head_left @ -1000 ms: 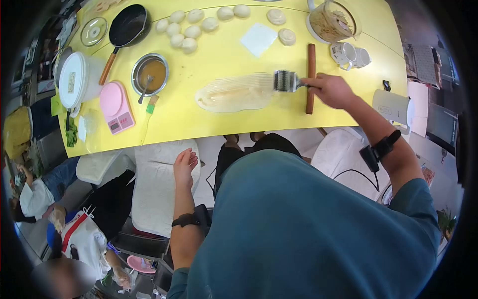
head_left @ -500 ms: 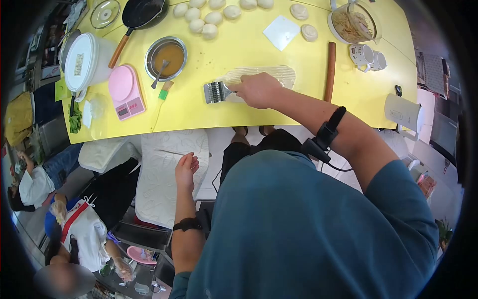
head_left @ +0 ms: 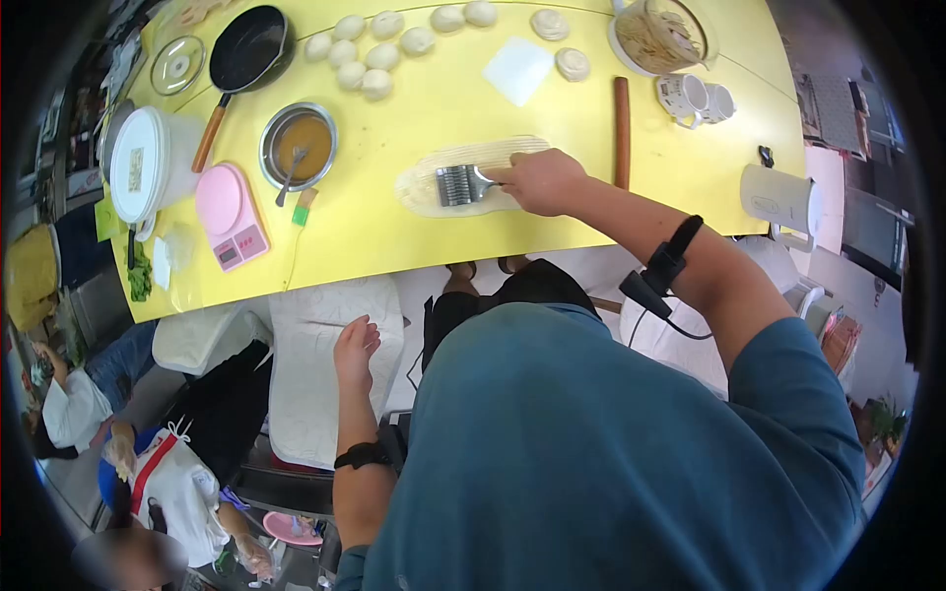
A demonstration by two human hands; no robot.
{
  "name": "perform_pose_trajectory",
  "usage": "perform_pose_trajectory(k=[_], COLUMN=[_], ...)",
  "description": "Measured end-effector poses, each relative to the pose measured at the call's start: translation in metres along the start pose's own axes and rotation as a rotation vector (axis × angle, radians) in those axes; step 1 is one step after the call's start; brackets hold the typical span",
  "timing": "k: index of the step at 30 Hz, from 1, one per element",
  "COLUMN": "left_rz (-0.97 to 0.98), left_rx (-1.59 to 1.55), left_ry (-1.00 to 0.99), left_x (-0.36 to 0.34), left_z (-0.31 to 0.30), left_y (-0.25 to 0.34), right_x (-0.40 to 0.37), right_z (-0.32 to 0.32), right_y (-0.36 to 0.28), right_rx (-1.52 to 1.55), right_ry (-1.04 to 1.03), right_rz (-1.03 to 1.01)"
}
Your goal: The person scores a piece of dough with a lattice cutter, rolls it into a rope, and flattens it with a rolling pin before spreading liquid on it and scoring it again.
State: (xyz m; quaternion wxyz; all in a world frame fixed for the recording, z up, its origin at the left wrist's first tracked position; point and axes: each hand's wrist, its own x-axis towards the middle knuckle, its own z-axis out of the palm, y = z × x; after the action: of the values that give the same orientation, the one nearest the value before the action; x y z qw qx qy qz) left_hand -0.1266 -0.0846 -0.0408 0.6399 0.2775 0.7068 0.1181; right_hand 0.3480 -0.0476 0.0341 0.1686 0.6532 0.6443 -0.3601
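Observation:
My right hand (head_left: 544,182) is closed round the handle of a metal dough cutter (head_left: 458,185) with several parallel blades. The cutter's head rests on a long flat oval of dough (head_left: 424,189), scored with fine lengthwise lines, lying on the yellow table (head_left: 384,231). Part of the dough is hidden under the cutter and the hand. Away from the table, over a white padded seat, my left hand (head_left: 356,345) hangs with loosely bent fingers and holds nothing.
Dough balls (head_left: 377,84) and a white sheet (head_left: 518,71) lie farther back. A rolling pin (head_left: 622,133), mugs (head_left: 682,97) and a kettle (head_left: 778,197) stand right. Left are a bowl (head_left: 330,148), brush (head_left: 301,212), pink scale (head_left: 232,217) and pan (head_left: 219,113).
My right hand has drawn the cutter rightward, from the left end of the dough onto its middle. My left hand stays off the table. The camera view has shifted a little.

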Motion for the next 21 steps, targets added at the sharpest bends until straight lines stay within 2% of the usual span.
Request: perform_pose_trajectory(k=[7,12,14,17,18,21], left_rz=[0.030,0.047,0.049,0.047,0.053,0.058], left_rx=[0.016,-0.009,-0.027,-0.036,-0.042,-0.042], left_ry=[-0.047,-0.073,-0.079,-0.089,-0.087,-0.065], left_x=[-0.003,-0.005,-0.002,-0.001,-0.002,-0.012], left_z=[0.032,0.050,0.057,0.058,0.059,0.052], left_y=[0.007,0.011,0.009,0.007,0.006,0.007], right_x=[-0.065,-0.120,-0.143,-0.130,-0.118,-0.061], right_z=[0.021,0.044,0.029,0.030,0.019,0.026], right_y=[0.088,0.157,0.148,0.116,0.089,0.020], right_rx=[0.001,0.011,0.021,0.057,0.028,0.000], right_ry=[0.007,0.141,0.186,0.202,0.120,0.075], right_rz=[0.122,0.176,0.202,0.078,0.067,-0.128])
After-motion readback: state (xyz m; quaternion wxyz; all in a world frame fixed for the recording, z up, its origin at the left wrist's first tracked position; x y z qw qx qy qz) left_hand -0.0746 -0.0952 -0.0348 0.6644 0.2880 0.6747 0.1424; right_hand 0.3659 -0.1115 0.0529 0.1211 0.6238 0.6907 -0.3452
